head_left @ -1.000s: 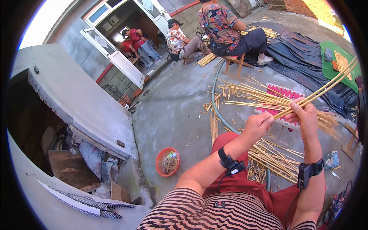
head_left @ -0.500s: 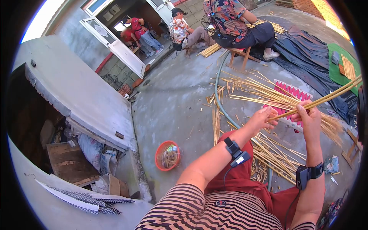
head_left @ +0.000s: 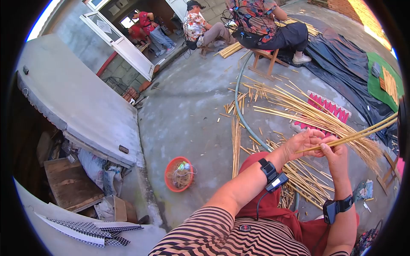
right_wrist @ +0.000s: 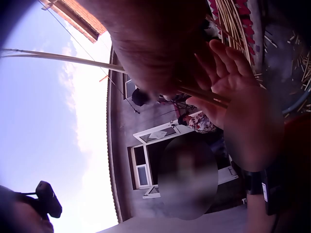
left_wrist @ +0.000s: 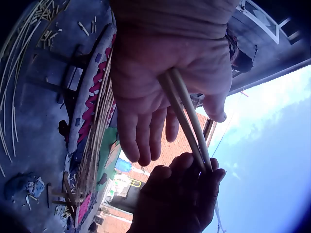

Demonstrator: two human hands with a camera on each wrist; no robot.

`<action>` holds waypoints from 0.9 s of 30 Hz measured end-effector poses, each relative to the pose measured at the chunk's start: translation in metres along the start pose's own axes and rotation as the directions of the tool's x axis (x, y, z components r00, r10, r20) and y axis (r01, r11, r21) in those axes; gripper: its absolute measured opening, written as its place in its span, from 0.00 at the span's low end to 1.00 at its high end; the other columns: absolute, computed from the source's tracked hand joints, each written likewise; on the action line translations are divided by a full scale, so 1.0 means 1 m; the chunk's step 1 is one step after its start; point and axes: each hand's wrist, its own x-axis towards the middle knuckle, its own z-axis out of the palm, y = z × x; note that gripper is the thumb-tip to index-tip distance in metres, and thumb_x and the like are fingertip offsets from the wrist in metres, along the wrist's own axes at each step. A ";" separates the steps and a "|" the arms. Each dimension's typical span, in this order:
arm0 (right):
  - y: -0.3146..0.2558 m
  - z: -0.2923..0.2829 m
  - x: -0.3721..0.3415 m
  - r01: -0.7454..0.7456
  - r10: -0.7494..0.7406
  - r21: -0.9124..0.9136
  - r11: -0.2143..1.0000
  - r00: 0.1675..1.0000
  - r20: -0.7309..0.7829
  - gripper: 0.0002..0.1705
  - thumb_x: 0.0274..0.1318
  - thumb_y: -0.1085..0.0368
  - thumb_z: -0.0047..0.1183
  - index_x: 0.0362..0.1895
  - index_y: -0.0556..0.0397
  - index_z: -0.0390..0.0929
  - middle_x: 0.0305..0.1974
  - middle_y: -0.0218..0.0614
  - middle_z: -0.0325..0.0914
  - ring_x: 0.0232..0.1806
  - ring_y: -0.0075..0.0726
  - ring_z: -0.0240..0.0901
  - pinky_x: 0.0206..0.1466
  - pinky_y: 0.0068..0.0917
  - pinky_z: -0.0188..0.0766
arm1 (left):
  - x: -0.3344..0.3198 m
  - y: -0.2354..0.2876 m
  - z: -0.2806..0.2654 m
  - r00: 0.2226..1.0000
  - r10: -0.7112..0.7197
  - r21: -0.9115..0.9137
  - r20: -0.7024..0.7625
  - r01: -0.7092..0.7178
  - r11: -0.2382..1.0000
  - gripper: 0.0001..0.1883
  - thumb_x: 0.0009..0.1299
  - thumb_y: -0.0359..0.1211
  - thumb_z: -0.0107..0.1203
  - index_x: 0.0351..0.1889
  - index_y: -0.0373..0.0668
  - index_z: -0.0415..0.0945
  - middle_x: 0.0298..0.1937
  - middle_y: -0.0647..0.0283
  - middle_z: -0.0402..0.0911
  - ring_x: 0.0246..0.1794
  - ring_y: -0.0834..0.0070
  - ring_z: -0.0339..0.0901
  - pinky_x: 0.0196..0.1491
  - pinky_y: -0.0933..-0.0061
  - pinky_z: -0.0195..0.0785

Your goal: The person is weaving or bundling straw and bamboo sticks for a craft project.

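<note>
Two long tan stalks point(head_left: 367, 131) slant up to the right from the hands in the head view. My right hand point(head_left: 336, 157) pinches them near their lower ends, as the left wrist view also shows at the right fingertips point(left_wrist: 206, 170). The left hand point(left_wrist: 170, 73) is held palm out with its fingers extended, and the stalk ends point(left_wrist: 181, 94) rest against that palm. In the right wrist view the left palm point(right_wrist: 238, 92) faces the right hand point(right_wrist: 146, 48), its fingers uncurled beside the stalks point(right_wrist: 201, 93).
A pile of stalks with brushy ends point(head_left: 363, 149) lies across a pink-and-white rack point(head_left: 326, 109). More cut stalks point(head_left: 299, 179) and a hose point(head_left: 239, 102) lie on the ground. An orange basket point(head_left: 179, 174) stands left of the knees. Several people sit or stand behind.
My left hand has let go its pinch and spread its fingers. The right hand has come lower and closer to it, still holding the stalks, which now lie flatter.
</note>
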 end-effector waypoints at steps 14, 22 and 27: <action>0.029 0.026 0.000 -0.036 0.055 -0.159 0.987 0.992 0.116 0.06 0.54 0.72 0.49 0.35 0.56 0.78 0.31 0.30 0.78 0.30 0.22 0.76 0.30 0.16 0.71 | 0.005 0.003 -0.012 0.999 0.010 0.048 0.036 -0.012 0.999 0.27 0.69 0.52 0.46 0.54 0.38 0.65 0.49 0.49 0.75 0.48 0.66 0.76 0.50 0.68 0.70; 0.020 0.037 -0.006 0.019 -0.008 -0.161 0.987 0.997 0.073 0.05 0.52 0.75 0.50 0.34 0.59 0.77 0.29 0.34 0.76 0.26 0.25 0.75 0.29 0.18 0.71 | 0.006 0.006 -0.005 0.996 0.001 0.098 0.092 -0.010 0.995 0.32 0.65 0.53 0.52 0.55 0.36 0.63 0.50 0.47 0.74 0.49 0.65 0.75 0.53 0.69 0.68; 0.013 0.040 -0.009 0.129 -0.108 -0.284 0.950 0.990 0.086 0.06 0.48 0.76 0.53 0.34 0.57 0.78 0.27 0.38 0.76 0.26 0.31 0.75 0.30 0.24 0.70 | 0.005 0.008 -0.002 0.997 0.006 0.128 0.072 -0.015 0.992 0.33 0.63 0.53 0.54 0.55 0.36 0.64 0.50 0.48 0.74 0.49 0.64 0.75 0.53 0.68 0.69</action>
